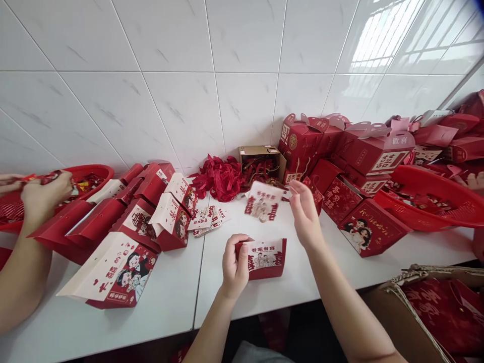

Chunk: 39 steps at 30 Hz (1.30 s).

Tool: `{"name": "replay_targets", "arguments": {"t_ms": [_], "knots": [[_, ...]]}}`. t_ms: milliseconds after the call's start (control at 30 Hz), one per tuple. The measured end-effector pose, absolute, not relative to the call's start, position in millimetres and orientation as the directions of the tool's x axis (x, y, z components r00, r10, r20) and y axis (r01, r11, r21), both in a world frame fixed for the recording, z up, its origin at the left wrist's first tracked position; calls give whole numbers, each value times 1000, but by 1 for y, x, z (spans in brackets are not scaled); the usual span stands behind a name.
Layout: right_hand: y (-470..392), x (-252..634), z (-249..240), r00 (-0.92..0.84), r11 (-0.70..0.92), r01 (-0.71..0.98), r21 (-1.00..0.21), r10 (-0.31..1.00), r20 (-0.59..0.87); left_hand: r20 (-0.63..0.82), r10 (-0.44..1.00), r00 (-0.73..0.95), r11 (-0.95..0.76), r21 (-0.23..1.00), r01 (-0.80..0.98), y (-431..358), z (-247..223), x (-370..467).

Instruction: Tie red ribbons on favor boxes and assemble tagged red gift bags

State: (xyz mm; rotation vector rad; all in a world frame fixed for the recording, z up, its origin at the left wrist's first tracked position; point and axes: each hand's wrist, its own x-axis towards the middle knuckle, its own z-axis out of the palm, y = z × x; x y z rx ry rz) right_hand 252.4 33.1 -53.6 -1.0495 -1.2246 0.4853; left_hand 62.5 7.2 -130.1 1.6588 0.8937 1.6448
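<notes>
My left hand point(234, 264) grips the left end of a small red and white gift box point(266, 258) that stands on the white table point(295, 282). My right hand point(305, 214) hovers open just above and right of it, fingers spread, holding nothing. Another small red and white packet point(262, 201) lies behind, just left of my right hand's fingertips. Flat printed cards point(207, 219) lie to the left of it.
Open red boxes point(128, 222) lie in a row at the left, where another person's hand point(43, 194) holds candy over a red basket point(93, 174). Red ribbons point(221, 179), a brown carton point(260, 154), stacked red boxes point(340, 151) and a second red basket point(427, 199) stand behind and right.
</notes>
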Motion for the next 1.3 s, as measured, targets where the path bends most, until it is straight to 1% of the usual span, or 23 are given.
{"name": "replay_targets", "arguments": {"t_ms": [100,167,200,267,433,567,700,767,833,933,1000,1067,1200,1300], "knots": [[13,242,-79,59,495,144,-857,860,507,596,803,16,-596,802,50,9,-128,64],[-1,236,-97,-50,472,94,-876,881,470,613,789,30,-614,788,45,10,-129,66],[-5,233,-104,-57,458,85,-885,889,455,620,784,35,-621,783,41,10,-129,66],[-8,230,-111,-17,453,81,-888,891,453,630,776,46,-631,775,36,11,-131,67],[-1,229,-108,0,446,74,-892,894,447,632,772,71,-635,772,33,11,-130,67],[-5,228,-106,-3,423,91,-902,905,424,612,786,89,-617,785,49,11,-128,68],[-3,235,-115,-16,380,129,-916,924,381,580,809,95,-587,806,79,10,-128,67],[13,244,-121,10,341,171,-924,938,347,571,817,81,-577,811,95,10,-129,66],[42,255,-127,94,267,251,-930,950,298,571,818,65,-575,812,104,8,-130,65],[100,259,-134,204,86,423,-902,961,187,580,813,56,-582,806,107,5,-132,63],[134,251,-137,203,-33,537,-843,975,92,587,808,51,-589,801,108,3,-133,63],[157,238,-139,176,-113,631,-768,984,0,593,804,45,-594,797,110,2,-133,62],[166,220,-144,143,-179,747,-640,984,-108,598,801,37,-598,794,111,1,-133,63],[157,226,-146,139,-198,785,-588,980,-144,601,798,39,-601,792,108,2,-133,63]]}}
